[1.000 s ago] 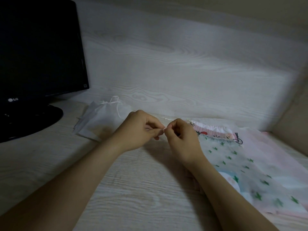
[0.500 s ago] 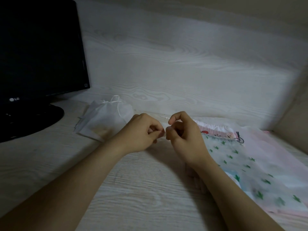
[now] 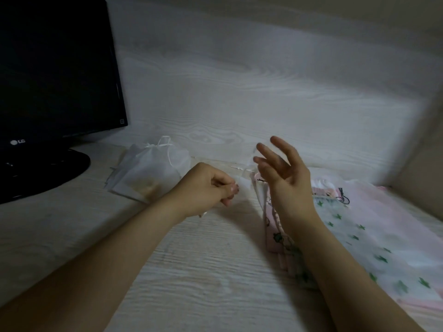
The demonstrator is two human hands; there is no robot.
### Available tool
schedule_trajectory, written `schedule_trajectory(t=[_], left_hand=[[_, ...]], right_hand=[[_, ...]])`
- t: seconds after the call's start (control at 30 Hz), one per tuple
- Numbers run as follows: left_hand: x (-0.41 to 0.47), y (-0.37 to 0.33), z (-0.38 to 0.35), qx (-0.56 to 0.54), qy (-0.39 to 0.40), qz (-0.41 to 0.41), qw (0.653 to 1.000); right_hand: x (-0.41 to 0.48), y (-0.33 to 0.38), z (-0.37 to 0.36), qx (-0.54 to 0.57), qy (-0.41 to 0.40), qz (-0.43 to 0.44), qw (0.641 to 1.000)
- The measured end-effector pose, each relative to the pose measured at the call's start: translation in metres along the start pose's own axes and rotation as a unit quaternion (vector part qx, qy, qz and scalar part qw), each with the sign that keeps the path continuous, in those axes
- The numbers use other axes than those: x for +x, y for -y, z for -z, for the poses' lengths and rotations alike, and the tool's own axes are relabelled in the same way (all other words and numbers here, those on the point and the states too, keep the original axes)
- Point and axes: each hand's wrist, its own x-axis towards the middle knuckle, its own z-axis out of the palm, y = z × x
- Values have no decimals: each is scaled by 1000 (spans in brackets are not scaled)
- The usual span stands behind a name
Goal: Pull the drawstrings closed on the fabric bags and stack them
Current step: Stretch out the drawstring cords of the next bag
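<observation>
Your left hand (image 3: 206, 188) pinches the sheer bag (image 3: 247, 180) right of the monitor (image 3: 55, 68), right hand (image 3: 285, 173) splayed, empty — it looks flimsy, slippery, so take the ribbon (image 3: 239, 167) ends.

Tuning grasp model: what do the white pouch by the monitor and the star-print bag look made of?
White pouch: likely sheer organza-type fabric; brownish patch shows through. Star-print bag: thin, matte, slightly translucent cloth or nonwoven; lies limp, no sheen.
</observation>
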Motion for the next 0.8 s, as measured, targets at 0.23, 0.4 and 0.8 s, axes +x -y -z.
schedule_trajectory(t=[0.23, 0.4, 0.8], left_hand=[[1, 1, -1, -85, -13, 49, 995], [1, 4, -1, -76, 0, 61, 995], [6, 3, -4, -126, -49, 86, 987]], right_hand=[[-7, -12, -6, -313, 95, 99, 940], [-6, -13, -6, -363, 117, 157, 911], [-10, -12, -12, -382, 85, 204, 897]])
